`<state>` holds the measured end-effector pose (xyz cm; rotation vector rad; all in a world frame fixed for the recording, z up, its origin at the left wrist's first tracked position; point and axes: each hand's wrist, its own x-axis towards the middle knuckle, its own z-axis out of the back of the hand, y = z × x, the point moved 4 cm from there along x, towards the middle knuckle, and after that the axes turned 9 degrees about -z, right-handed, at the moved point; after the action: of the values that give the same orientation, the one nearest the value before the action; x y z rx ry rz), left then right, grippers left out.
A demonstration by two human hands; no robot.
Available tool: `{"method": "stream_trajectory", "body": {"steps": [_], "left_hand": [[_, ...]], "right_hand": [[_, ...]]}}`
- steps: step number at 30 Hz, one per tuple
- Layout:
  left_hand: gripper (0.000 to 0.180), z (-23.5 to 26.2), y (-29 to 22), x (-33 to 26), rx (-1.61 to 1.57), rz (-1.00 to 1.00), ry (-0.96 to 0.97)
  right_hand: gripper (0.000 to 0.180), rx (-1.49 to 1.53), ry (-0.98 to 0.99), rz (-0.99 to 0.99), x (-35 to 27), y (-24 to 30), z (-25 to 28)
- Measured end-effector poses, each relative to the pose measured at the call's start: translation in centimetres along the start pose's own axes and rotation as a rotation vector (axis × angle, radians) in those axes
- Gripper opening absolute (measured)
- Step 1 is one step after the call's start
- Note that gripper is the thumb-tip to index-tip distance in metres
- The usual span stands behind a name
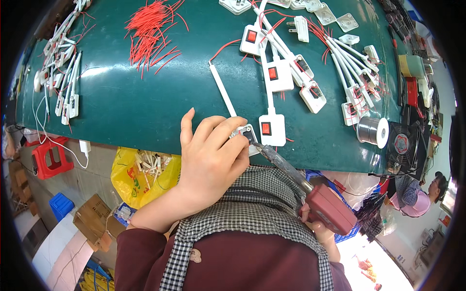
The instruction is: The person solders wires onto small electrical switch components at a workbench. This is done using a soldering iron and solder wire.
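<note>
At the near edge of the green surface [145, 111], my left hand [211, 155] pinches a white switch housing [246, 133]. My right hand [320, 233] grips a red-handled soldering iron [326, 206]; its tip meets the housing. Solder spool [373, 130] stands nearby.

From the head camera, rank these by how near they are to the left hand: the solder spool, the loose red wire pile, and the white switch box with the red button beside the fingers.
1. Switch box, just right of the left hand.
2. Red wire pile, up the table, slightly left.
3. Solder spool, far right, by the table edge.
</note>
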<state>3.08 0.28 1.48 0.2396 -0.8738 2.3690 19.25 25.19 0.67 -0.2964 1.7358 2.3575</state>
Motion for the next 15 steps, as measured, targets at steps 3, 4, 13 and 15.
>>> {"method": "stream_trajectory", "body": {"steps": [3, 4, 13, 15], "left_hand": [[0.015, 0.0, 0.0, 0.0, -0.009, 0.011, 0.011], [0.015, 0.1, 0.0, 0.0, -0.012, 0.013, 0.017], [0.014, 0.1, -0.1, -0.1, -0.043, 0.033, 0.037], [0.014, 0.0, -0.1, -0.1, -0.046, 0.034, 0.040]], "right_hand": [[0.071, -0.013, -0.007, 0.012, 0.6, 0.8, -0.3], [0.071, -0.022, -0.016, 0.033, 0.8, 1.2, -0.3], [0.071, -0.089, -0.045, 0.121, 1.2, 1.8, 0.0], [0.071, -0.120, -0.053, 0.136, 1.0, 1.8, 0.2]]}}
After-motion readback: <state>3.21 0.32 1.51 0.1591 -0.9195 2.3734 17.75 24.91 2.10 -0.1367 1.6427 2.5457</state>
